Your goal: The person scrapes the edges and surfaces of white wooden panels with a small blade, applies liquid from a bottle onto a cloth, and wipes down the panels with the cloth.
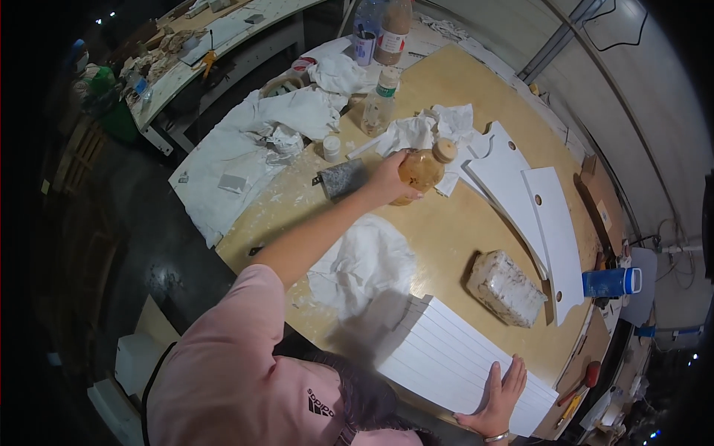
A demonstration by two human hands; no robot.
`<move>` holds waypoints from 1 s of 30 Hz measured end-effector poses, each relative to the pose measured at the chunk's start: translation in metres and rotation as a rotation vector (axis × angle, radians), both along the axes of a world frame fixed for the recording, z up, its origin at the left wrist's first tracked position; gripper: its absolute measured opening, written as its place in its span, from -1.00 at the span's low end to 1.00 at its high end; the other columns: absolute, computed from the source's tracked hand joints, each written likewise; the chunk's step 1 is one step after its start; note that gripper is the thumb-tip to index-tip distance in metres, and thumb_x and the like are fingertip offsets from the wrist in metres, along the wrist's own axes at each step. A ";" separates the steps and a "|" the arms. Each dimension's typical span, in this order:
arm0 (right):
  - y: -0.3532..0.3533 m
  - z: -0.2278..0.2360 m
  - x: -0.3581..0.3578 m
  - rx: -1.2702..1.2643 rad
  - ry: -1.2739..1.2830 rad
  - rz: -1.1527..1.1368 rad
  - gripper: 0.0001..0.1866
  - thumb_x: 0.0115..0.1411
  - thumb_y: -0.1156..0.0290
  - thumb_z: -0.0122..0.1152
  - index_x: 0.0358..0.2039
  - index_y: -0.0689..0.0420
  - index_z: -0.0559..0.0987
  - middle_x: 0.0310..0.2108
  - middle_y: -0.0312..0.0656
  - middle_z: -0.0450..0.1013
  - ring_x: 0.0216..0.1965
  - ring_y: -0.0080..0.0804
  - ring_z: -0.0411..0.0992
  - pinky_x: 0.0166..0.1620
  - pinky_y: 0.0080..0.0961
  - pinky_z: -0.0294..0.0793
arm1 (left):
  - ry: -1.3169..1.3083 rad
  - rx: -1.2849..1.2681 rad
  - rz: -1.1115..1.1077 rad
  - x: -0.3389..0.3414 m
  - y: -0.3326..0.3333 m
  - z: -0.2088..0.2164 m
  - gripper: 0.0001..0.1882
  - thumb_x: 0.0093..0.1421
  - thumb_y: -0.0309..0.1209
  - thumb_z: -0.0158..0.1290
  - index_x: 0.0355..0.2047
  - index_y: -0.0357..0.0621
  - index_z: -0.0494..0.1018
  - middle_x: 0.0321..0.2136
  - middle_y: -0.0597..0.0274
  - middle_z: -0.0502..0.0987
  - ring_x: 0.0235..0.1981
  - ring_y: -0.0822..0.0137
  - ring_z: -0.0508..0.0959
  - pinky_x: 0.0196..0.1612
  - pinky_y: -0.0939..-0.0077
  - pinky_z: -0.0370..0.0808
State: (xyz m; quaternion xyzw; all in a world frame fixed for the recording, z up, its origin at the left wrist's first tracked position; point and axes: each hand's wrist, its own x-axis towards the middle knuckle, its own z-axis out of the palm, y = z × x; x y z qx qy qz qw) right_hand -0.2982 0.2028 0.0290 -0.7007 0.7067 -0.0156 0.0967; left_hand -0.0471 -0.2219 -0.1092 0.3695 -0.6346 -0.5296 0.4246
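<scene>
My left arm reaches across the worktable, and my left hand (388,180) grips a bottle (427,169) of amber-brown liquid with a pale cap. The bottle leans to the right. With fingers stretched out, my right hand (497,394) lies flat on a set of white grooved boards (454,349) at the near edge. White crumpled cloth (366,264) lies beside the boards. Close to my left hand is a grey block (343,178). A stained white wrapped block (507,288) rests to the right of the middle.
White curved panels (520,201) with round holes lie on the right. A clear bottle (378,104), a brown-filled bottle (393,31) and crumpled cloths (279,119) stand or lie at the back. At the right edge are a blue jug (611,282) and a red-handled tool (591,374).
</scene>
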 end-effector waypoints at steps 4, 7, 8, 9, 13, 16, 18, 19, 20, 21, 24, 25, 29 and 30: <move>0.002 -0.002 0.000 -0.016 0.015 -0.016 0.25 -0.23 -0.62 0.00 0.34 0.02 0.13 0.32 0.33 -0.10 0.32 0.33 -0.11 0.27 0.23 -0.24 | -0.488 -0.478 -0.082 0.053 0.029 0.052 -0.25 -0.28 -0.31 0.40 0.02 -0.04 0.45 -0.16 0.18 0.45 -0.01 0.12 0.39 0.10 0.27 0.31; 0.003 -0.003 -0.005 -0.006 0.028 0.010 0.25 -0.23 -0.62 -0.01 0.34 0.02 0.13 0.31 0.34 -0.10 0.32 0.34 -0.11 0.27 0.23 -0.23 | -0.723 -0.643 -0.109 0.099 0.059 0.066 -0.39 -0.23 -0.30 0.36 -0.07 -0.01 0.52 -0.21 0.24 0.45 -0.03 0.16 0.37 0.08 0.25 0.25; 0.001 -0.002 -0.004 -0.001 0.022 0.016 0.25 -0.23 -0.62 -0.01 0.34 0.02 0.13 0.31 0.34 -0.10 0.32 0.34 -0.11 0.27 0.23 -0.23 | -0.854 -0.712 -0.138 0.111 0.065 0.066 -0.46 -0.19 -0.34 0.32 -0.10 -0.01 0.54 -0.21 0.28 0.45 -0.04 0.20 0.36 0.05 0.25 0.22; 0.000 0.000 -0.001 0.000 0.027 0.011 0.25 -0.22 -0.63 -0.02 0.34 0.02 0.13 0.31 0.34 -0.09 0.32 0.34 -0.10 0.26 0.24 -0.22 | -0.860 -0.705 -0.138 0.121 0.067 0.060 -0.46 -0.19 -0.34 0.32 -0.10 -0.01 0.54 -0.21 0.28 0.45 -0.04 0.20 0.36 0.05 0.25 0.22; 0.000 -0.002 -0.001 -0.024 0.015 0.013 0.23 -0.20 -0.63 -0.05 0.33 0.02 0.14 0.31 0.34 -0.09 0.32 0.33 -0.10 0.26 0.24 -0.21 | -1.006 -0.794 -0.149 0.138 0.076 0.047 -0.59 -0.16 -0.51 0.16 -0.20 0.04 0.60 -0.32 0.35 0.44 -0.14 0.26 0.36 -0.14 0.31 0.20; -0.001 -0.001 -0.003 0.005 0.026 0.005 0.22 -0.19 -0.63 -0.06 0.33 0.02 0.15 0.31 0.34 -0.08 0.32 0.33 -0.10 0.26 0.24 -0.20 | -1.059 -0.849 -0.095 0.136 0.078 0.050 -0.60 -0.16 -0.57 0.12 -0.24 0.04 0.61 -0.38 0.35 0.42 -0.18 0.26 0.36 -0.21 0.33 0.19; 0.000 -0.001 -0.003 -0.002 0.026 0.003 0.22 -0.18 -0.63 -0.07 0.33 0.02 0.16 0.31 0.33 -0.08 0.32 0.32 -0.10 0.26 0.24 -0.20 | -1.081 -0.893 -0.077 0.130 0.078 0.052 -0.61 -0.16 -0.57 0.12 -0.26 0.03 0.61 -0.40 0.35 0.42 -0.19 0.26 0.36 -0.22 0.34 0.19; 0.000 -0.001 -0.003 -0.014 0.025 0.005 0.22 -0.18 -0.63 -0.07 0.33 0.03 0.16 0.31 0.31 -0.08 0.32 0.32 -0.10 0.26 0.23 -0.20 | -1.093 -0.895 -0.053 0.127 0.078 0.052 -0.60 -0.18 -0.58 0.13 -0.25 0.03 0.61 -0.39 0.36 0.41 -0.18 0.27 0.37 -0.20 0.32 0.19; 0.000 -0.001 -0.003 -0.013 0.024 0.005 0.22 -0.18 -0.63 -0.07 0.33 0.03 0.16 0.31 0.31 -0.08 0.32 0.32 -0.10 0.26 0.23 -0.20 | -1.104 -0.898 -0.029 0.125 0.077 0.052 -0.58 -0.20 -0.58 0.14 -0.24 0.03 0.61 -0.37 0.36 0.41 -0.17 0.27 0.37 -0.18 0.30 0.19; -0.001 -0.001 -0.004 -0.021 0.021 0.012 0.21 -0.18 -0.62 -0.07 0.33 0.03 0.16 0.32 0.30 -0.08 0.32 0.31 -0.10 0.26 0.23 -0.19 | -1.105 -0.897 -0.029 0.124 0.078 0.053 -0.58 -0.20 -0.58 0.14 -0.24 0.03 0.61 -0.37 0.36 0.41 -0.17 0.27 0.37 -0.18 0.30 0.19; -0.001 -0.002 -0.004 -0.036 0.012 0.015 0.21 -0.19 -0.63 -0.06 0.32 0.03 0.18 0.31 0.31 -0.07 0.30 0.33 -0.08 0.25 0.24 -0.18 | -1.139 -0.927 -0.004 0.121 0.079 0.060 -0.59 -0.19 -0.56 0.15 -0.25 0.04 0.61 -0.37 0.37 0.41 -0.17 0.28 0.37 -0.19 0.31 0.20; -0.001 -0.003 -0.004 -0.043 0.008 0.015 0.22 -0.20 -0.63 -0.05 0.31 0.03 0.20 0.30 0.33 -0.06 0.28 0.35 -0.05 0.24 0.26 -0.17 | -1.154 -0.938 -0.035 0.120 0.081 0.061 -0.60 -0.19 -0.54 0.15 -0.25 0.04 0.61 -0.37 0.37 0.41 -0.18 0.29 0.38 -0.19 0.31 0.20; -0.001 -0.002 -0.004 -0.036 0.003 0.007 0.21 -0.19 -0.62 -0.04 0.31 0.03 0.20 0.30 0.34 -0.06 0.29 0.35 -0.06 0.25 0.24 -0.17 | -1.211 -0.981 -0.110 0.121 0.088 0.066 -0.64 -0.17 -0.49 0.15 -0.27 0.05 0.62 -0.37 0.36 0.41 -0.19 0.30 0.38 -0.20 0.32 0.21; -0.001 -0.003 -0.004 -0.040 0.007 0.006 0.20 -0.19 -0.62 -0.04 0.31 0.03 0.20 0.30 0.34 -0.06 0.29 0.35 -0.06 0.25 0.24 -0.18 | -1.212 -0.980 -0.112 0.122 0.088 0.067 -0.64 -0.17 -0.49 0.15 -0.27 0.05 0.62 -0.37 0.36 0.41 -0.19 0.30 0.38 -0.20 0.32 0.21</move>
